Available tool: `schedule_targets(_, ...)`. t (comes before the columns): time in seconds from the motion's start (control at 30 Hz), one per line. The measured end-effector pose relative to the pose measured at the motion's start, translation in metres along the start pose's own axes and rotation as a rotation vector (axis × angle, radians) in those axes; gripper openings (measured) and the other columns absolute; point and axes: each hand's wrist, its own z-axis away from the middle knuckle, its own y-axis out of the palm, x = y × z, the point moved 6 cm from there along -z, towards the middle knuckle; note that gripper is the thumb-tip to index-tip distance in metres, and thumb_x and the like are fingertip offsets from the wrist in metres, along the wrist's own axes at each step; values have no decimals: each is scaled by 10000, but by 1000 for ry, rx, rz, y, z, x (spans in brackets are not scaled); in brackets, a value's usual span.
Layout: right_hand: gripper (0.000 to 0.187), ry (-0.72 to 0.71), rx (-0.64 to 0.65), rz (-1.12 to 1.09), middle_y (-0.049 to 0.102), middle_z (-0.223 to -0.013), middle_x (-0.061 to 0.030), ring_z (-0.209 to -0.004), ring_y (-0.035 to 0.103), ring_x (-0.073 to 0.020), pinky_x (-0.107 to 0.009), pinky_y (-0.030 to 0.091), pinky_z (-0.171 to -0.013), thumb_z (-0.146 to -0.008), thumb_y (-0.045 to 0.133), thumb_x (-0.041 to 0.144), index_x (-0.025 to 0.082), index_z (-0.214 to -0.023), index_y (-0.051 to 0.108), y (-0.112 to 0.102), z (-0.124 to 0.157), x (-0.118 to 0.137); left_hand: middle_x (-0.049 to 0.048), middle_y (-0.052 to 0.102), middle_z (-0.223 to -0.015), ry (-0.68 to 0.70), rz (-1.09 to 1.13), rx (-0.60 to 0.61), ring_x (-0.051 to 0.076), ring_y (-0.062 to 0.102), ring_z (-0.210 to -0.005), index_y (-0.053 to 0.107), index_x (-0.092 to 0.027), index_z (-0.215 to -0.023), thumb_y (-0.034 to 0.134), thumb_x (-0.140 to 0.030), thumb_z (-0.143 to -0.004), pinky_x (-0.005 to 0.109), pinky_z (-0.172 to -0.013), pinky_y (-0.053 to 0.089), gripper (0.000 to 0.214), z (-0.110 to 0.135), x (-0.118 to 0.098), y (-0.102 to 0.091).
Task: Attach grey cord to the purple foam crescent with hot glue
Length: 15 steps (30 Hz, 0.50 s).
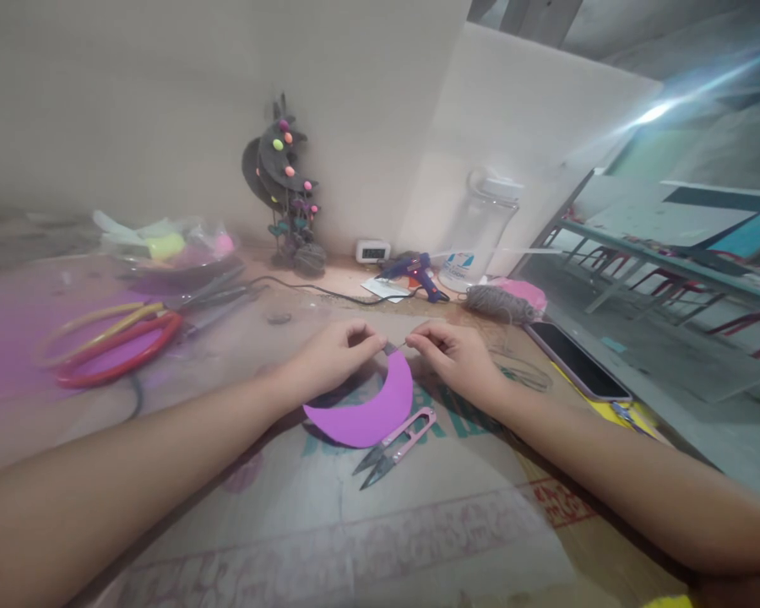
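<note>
A purple crescent moon cutout [386, 405] lies between my hands, its upper tip wrapped in a bit of grey yarn. My left hand [339, 359] pinches that tip between thumb and fingers. Just to the right, my right hand [459, 359] is closed in a pinch at a thin grey strand beside the tip. Thread snips [411, 432] with pink handles rest right below the crescent, blades pointing to the lower left. A loose coil of yarn [523, 371] is near my right wrist, and a grey yarn ball [497, 302] sits farther back.
Red- and yellow-handled scissors [171, 325] lie at left, before a clear bag [165, 245]. Along the wall stand a grey moon ornament [272, 156], a small clock [373, 251], a blue glue gun [421, 274] with its cord and a clear bottle [478, 228]. A phone [579, 361] borders the right edge.
</note>
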Motion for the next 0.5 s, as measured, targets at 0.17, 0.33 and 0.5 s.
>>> schedule_targets(0.17,267,12,7,-18,636,-599,6,-545,543,-118,-231,372,-562,-886,544,379,178,-756,660,2,-1,-2,12,648,-642,16,-45,10,142,567,-548,573,-190,-790,490,-511,-847,230,-484,392,336,0,-1,0)
schedule_targets(0.33,260,30,16,-32,631,-583,7,-546,552,-125,-233,371,-554,-883,544,381,179,-765,660,3,0,-2,21,664,-662,51,-54,31,161,601,-611,581,-182,-769,494,-483,-848,258,-563,435,323,0,-4,2)
schedule_targets(0.5,261,20,5,-37,628,-573,11,-534,553,-120,-228,376,-546,-880,547,378,177,-760,662,2,0,0,17,669,-670,69,-48,42,164,607,-630,587,-183,-779,500,-468,-845,267,-596,445,305,1,-6,2)
